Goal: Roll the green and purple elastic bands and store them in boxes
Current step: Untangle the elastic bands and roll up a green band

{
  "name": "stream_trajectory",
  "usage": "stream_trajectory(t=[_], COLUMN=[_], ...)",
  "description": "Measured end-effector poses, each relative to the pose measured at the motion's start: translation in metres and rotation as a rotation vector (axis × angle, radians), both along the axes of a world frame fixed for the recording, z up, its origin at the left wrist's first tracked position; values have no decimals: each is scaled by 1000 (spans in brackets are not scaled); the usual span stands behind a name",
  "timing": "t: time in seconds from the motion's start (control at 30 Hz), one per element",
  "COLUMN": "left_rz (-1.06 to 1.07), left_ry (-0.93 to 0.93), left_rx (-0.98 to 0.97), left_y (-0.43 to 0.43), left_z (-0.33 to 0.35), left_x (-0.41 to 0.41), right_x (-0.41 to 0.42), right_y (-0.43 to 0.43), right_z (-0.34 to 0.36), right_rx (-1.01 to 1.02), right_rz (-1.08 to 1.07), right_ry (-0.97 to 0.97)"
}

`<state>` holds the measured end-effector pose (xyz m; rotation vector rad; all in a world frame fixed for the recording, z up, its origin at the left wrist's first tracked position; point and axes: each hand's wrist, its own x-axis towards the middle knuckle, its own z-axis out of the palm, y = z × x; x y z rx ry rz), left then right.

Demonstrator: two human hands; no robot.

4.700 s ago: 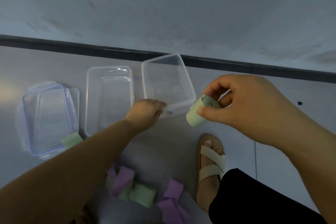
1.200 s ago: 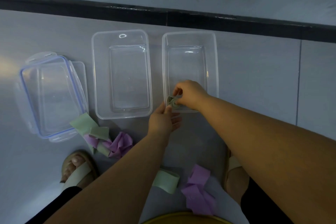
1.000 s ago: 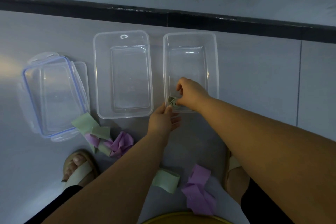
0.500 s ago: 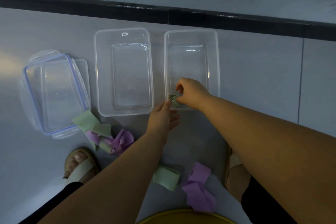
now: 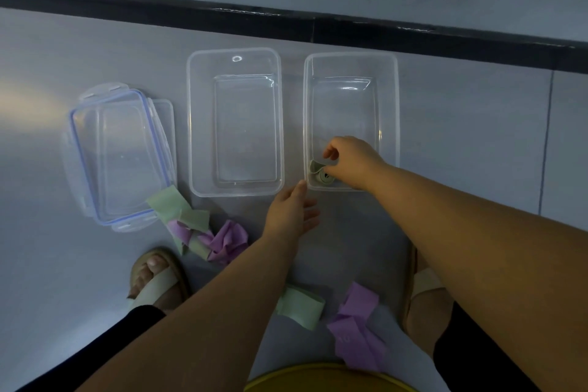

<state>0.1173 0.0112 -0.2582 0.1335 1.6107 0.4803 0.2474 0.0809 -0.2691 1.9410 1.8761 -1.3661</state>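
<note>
Head view looks straight down on a pale grey tiled floor [image 5: 477, 137], bounded at the far side by a black skirting strip [image 5: 286, 22] under a light wall.

Two clear rectangular plastic boxes stand side by side on the tiles: the empty middle box [image 5: 235, 121] and the right-hand box [image 5: 351, 121]. Left of them lies a pair of stacked clear lids with blue seals [image 5: 117, 156]. At the near corner of the lids sits a loose tangle of pale green and purple elastic bands [image 5: 200, 229]. Nearer the person lie a folded pale green band [image 5: 300, 310] and a crumpled purple band [image 5: 358, 331], between two feet in beige sandals [image 5: 157, 280]. A yellow rim [image 5: 318, 380] shows at the bottom edge.

Reaching into the near left corner of the right-hand box, the right hand [image 5: 353, 162] has its fingers curled over a rolled green elastic band [image 5: 321, 173], pinching it against the box floor; part of the roll is hidden by the hand. Just outside that corner, the left hand [image 5: 291, 213] has its fingers loosely spread, one fingertip touching the box rim, holding nothing.
</note>
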Motion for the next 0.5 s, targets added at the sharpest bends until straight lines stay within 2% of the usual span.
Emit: stream_trajectory(t=[0.17,0.3,0.4,0.5], left_rz=[-42,-145,-446,-670], left_ry=[63,201,459,764], left_rx=[-2,32,119,213], left_y=[-3,-13,-26,-41], left_z=[2,3,8,18], left_x=[-7,-20,-41,-67], right_x=[0,-10,-28,-48], right_y=[-4,-6,-14,-37], right_z=[4,22,40,52], right_rx=[28,238,373,356], right_rz=[-3,-45,49,252], right_ry=[-7,52,155,238])
